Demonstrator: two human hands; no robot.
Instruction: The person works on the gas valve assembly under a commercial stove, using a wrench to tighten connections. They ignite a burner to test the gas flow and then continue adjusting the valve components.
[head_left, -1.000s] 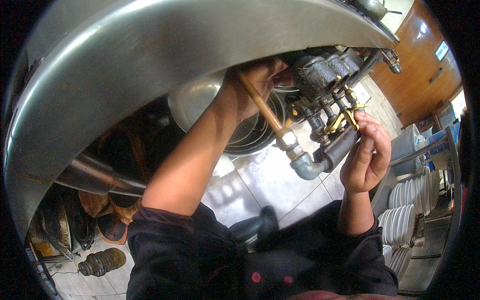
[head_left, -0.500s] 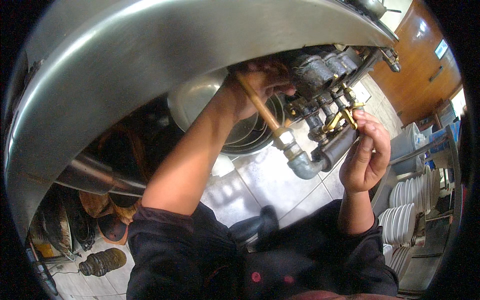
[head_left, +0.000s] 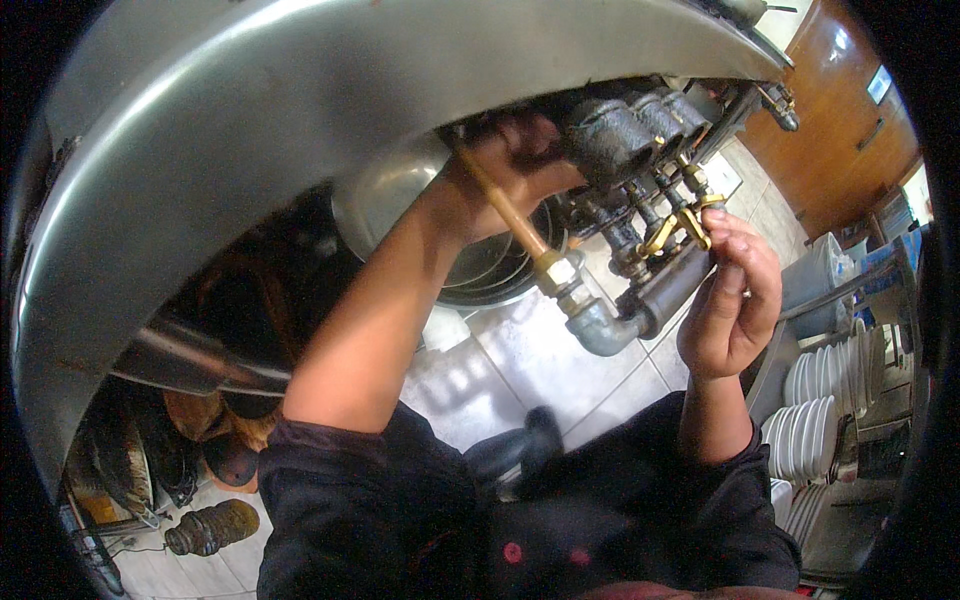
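My left hand (head_left: 520,165) reaches past the copper pipe (head_left: 508,212) beneath a curved steel edge, close to several blackened metal cylinders (head_left: 609,142). Its fingertips are lost in shadow there, so what they touch cannot be seen. On the right, my right hand (head_left: 732,295) has its fingers closed at the brass valve handle (head_left: 692,224), beside other small valves on a dark gas pipe (head_left: 677,291). The thumb rests near the forefinger. A grey elbow fitting (head_left: 600,326) joins that dark pipe to the copper one.
The broad steel stove front (head_left: 330,90) arches overhead. Below my left forearm sits a round metal pan (head_left: 385,200). Stacked white plates (head_left: 803,440) stand on a rack at right, near a wooden door (head_left: 825,130). A dark ribbed object (head_left: 213,527) lies lower left on the tiled floor.
The view has shifted slightly. My left hand has turned under the steel edge, and its fingers show less. My right hand stays at the brass valve handle.
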